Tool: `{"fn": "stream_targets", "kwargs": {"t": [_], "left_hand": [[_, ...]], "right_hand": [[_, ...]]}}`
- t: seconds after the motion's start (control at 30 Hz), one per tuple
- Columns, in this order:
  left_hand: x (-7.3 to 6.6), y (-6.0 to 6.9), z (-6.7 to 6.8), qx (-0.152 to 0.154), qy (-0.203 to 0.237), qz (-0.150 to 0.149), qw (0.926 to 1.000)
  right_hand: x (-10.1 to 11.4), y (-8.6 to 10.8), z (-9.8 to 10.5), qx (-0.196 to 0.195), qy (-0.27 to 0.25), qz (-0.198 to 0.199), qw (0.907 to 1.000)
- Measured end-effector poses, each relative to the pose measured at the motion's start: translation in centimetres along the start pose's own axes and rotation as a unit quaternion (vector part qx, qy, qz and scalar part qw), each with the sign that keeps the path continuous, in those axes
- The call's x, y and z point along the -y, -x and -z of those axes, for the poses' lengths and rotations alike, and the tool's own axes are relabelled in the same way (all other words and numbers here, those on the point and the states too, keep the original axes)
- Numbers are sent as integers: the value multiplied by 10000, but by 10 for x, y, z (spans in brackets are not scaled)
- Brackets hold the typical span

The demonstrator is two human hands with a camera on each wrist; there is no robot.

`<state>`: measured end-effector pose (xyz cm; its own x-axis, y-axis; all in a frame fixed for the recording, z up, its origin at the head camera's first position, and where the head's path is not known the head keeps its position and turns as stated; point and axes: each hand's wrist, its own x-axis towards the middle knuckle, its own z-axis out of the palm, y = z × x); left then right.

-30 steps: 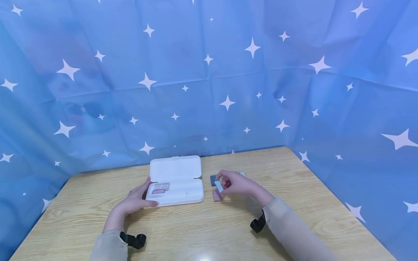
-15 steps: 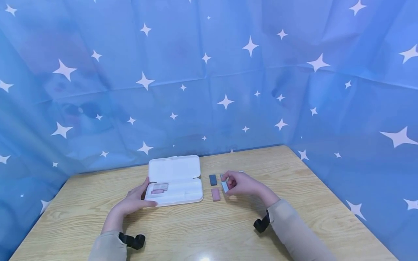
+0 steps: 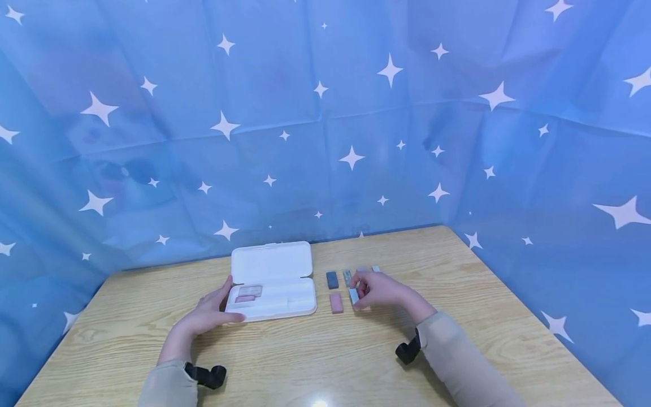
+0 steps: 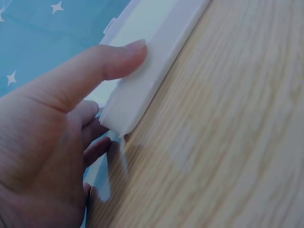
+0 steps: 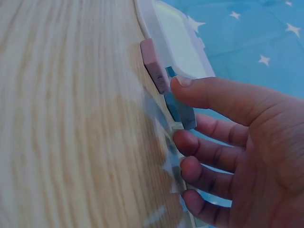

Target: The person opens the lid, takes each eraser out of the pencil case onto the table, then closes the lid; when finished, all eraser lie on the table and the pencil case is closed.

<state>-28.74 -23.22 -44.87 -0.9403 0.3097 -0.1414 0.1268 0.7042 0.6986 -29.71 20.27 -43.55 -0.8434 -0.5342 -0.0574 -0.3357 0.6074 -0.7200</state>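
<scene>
In the head view, a white pencil case [image 3: 272,288] lies open on the table, its lid folded back. My left hand [image 3: 205,314] grips its left end, thumb on the front rim [image 4: 142,71] and fingers at the side. A light blue eraser [image 3: 354,296] is pinched between thumb and forefinger of my right hand [image 3: 378,291], low over the table. Left of it lies a pink eraser [image 3: 336,303]. Behind stand a dark blue eraser [image 3: 332,280] and a patterned greenish one [image 3: 347,277]. The right wrist view shows the pink eraser [image 5: 154,66] near the held one [image 5: 188,116].
Inside the case, a clear piece [image 3: 251,291] and a pink piece [image 3: 245,298] lie at the left. Two more small blocks, one pale [image 3: 376,268], are partly behind my right hand. A blue star-patterned curtain [image 3: 325,141] hangs along the wooden table's [image 3: 305,362] back and right.
My right hand has moved right and slightly down with the light blue eraser, from over the pink and dark blue erasers to beside the pink one. The left hand keeps its hold.
</scene>
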Motion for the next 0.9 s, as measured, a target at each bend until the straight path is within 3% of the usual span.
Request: {"fn": "stream_targets", "kwargs": {"t": [0.9], "left_hand": [[2,-1,0,-46,-55,121,9999]], "right_hand": [[-5,-4,-8,-69,156,70,9998]]}}
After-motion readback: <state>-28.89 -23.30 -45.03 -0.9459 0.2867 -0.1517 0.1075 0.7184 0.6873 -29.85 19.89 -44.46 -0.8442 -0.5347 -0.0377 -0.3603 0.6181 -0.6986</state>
